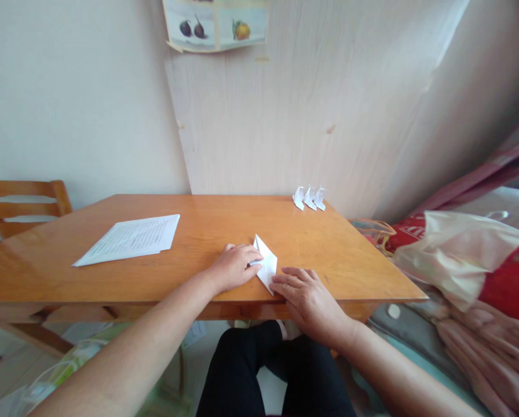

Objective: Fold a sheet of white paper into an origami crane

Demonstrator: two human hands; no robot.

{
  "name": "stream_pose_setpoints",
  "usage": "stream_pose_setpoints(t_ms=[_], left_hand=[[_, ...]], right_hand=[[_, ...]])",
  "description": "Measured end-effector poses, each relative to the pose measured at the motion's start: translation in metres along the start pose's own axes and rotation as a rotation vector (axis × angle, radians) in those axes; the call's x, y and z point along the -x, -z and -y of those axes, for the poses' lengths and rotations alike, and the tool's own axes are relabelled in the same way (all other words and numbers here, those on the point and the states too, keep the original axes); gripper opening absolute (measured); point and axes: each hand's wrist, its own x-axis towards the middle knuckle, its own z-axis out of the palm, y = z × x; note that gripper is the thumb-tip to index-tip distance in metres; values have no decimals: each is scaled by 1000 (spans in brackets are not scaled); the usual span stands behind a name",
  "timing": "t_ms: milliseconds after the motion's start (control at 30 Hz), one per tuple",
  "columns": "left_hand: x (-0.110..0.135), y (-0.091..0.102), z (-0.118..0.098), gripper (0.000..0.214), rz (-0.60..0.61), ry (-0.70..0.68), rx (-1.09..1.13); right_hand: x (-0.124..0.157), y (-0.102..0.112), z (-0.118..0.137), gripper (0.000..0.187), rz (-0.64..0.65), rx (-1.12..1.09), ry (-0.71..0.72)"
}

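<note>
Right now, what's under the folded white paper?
The folded white paper lies on the wooden table, left hand and right hand pressing its edges; anything directly beneath it is hidden.

Table (112, 284): glossy orange-brown wood.
Printed sheets (131, 237): flat on its left part.
Paper figures (309, 198): three, white, in a row at the far edge.
Chair (22, 202): wooden, at the table's left end.
Fruit pictures (216, 24): on the wall.
Plastic bag (454, 249): right of the table.
</note>
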Motion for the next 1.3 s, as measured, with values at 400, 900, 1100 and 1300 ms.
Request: stream_pose_setpoints(t_ms=[400, 900, 1100, 1300], left_hand=[[-1, 2, -1, 28, 23, 0, -48], [-24, 3, 13, 33, -63, 169, 376], [-39, -10, -1, 49, 116, 49, -105], [-41, -12, 2, 63, 353, 101, -124]], right_hand=[[-11, 15, 8, 38, -6, -120, -10], [-9, 5, 17, 42, 60, -79, 49], [-8, 4, 18, 44, 51, -64, 49], [-7, 3, 18, 46, 63, -52, 42]])
